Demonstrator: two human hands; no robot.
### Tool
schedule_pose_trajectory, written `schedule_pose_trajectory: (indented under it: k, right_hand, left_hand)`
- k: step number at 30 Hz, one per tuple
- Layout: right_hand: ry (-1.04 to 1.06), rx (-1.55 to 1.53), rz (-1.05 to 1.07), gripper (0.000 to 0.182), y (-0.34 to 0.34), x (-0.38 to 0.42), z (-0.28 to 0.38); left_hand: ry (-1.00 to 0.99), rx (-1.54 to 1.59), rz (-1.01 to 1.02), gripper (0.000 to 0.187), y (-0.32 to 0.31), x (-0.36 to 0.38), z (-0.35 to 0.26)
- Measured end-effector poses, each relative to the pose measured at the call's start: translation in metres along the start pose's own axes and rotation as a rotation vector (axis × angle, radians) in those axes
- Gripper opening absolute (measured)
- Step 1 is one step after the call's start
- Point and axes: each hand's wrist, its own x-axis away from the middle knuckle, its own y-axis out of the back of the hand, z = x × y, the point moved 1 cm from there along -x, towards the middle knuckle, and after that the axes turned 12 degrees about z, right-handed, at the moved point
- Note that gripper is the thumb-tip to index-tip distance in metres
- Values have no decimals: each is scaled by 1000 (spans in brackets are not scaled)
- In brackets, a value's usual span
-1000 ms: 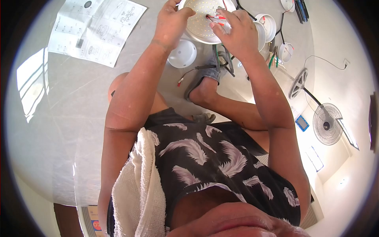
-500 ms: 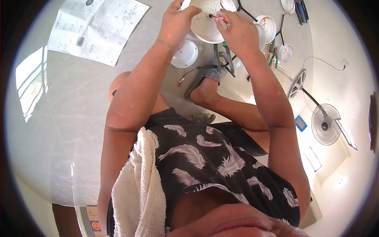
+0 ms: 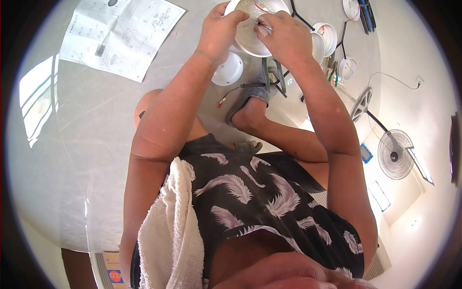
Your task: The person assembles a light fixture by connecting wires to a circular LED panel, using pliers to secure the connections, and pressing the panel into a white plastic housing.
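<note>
My left hand [image 3: 219, 30] grips the left rim of a round white lamp disc [image 3: 251, 41] studded with small dots, holding it up in front of me. At the disc's centre my right hand [image 3: 285, 34] pinches thin red and white wires [image 3: 260, 8]. Both arms reach forward over my lap and a sandalled foot [image 3: 250, 103] on the grey floor.
A white dome cover [image 3: 228, 69] lies on the floor under the disc. An instruction sheet [image 3: 118, 36] lies far left. More white lamp cups [image 3: 325, 37] on black arms lie to the right, with pliers [image 3: 334, 70]. A standing fan [image 3: 395, 154] is at right.
My right hand has slid closer onto the disc's centre, covering more of the wires. The disc and both hands sit slightly higher in view.
</note>
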Motion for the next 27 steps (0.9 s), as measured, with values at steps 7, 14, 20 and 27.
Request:
schedule_pose_trajectory:
  k: [7,14,20,27]
  right_hand:
    - [65,-100,-118,34,-10,0,-14]
    - [23,-202,-140,36,-10,10,-17]
    - [-73,-373,-86,37,-8,10,-13]
    - [-144,-442,-8,37,-1,13,-7]
  left_hand:
    - [38,0,-49,44,-4,3,-5]
    - [-4,72,-2,44,0,-1,2]
    - [2,82,-14,44,-1,-1,1]
    - [-19,-101,-121,45,-12,7,-6]
